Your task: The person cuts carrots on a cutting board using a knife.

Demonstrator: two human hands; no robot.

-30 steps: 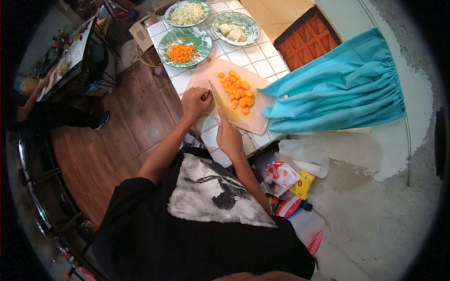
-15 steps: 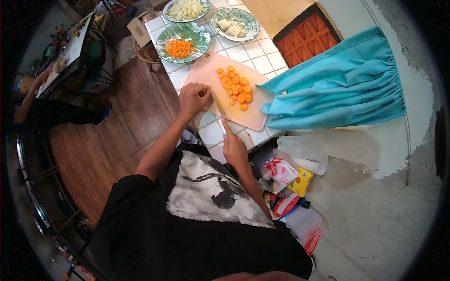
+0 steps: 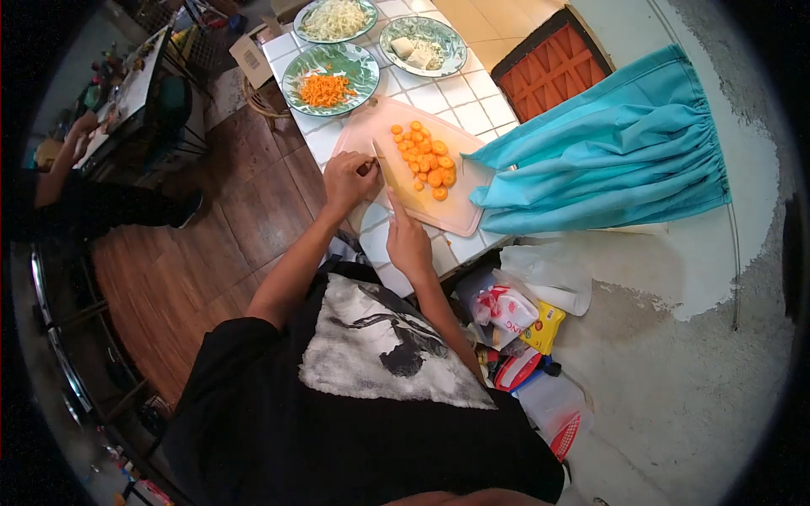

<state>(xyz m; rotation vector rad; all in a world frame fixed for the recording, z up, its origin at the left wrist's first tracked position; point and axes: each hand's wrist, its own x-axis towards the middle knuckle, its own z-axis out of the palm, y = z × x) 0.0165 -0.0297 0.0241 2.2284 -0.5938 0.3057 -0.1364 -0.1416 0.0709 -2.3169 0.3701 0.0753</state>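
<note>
A pale pink cutting board lies on the white tiled counter, with a pile of round carrot slices on its right half. My right hand, at the board's near edge, is wrapped round a knife whose blade stretches forward over the board. On the board's left side, my left hand is closed with its fingers curled beside the blade. Whatever those fingers press on is hidden, so I cannot make it out.
Behind the board stand a plate of shredded carrot, a plate of pale shreds and a plate with whitish chunks. A turquoise curtain hangs at the right. Bagged packages lie below the counter. Another person's arm is at far left.
My right hand has moved forward and left with the knife, nearer my left hand. My left hand and the carrot slices stay in place. The other person's arm has shifted.
</note>
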